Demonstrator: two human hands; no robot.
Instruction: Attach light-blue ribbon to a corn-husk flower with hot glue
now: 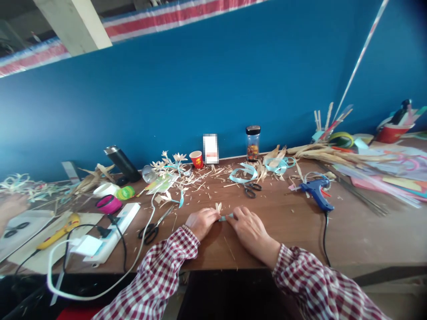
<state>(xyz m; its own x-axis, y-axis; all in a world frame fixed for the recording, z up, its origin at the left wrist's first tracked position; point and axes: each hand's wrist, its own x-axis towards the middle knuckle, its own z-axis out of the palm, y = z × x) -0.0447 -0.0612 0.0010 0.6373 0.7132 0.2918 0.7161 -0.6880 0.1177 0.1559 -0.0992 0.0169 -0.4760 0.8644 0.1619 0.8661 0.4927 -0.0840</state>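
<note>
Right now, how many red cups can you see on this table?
2. One red cup stands left of the lidded jar; another red cup, holding several items, is at the far right. Others may be hidden.

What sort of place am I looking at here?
Likely a handicraft workspace: a blue glue gun and dried, husk-like strips lie on a brown table, with a pair of scissors near loose light-blue ribbon.

Red cup [197,161] between black bottle [123,163] and lidded jar [253,144]
</note>
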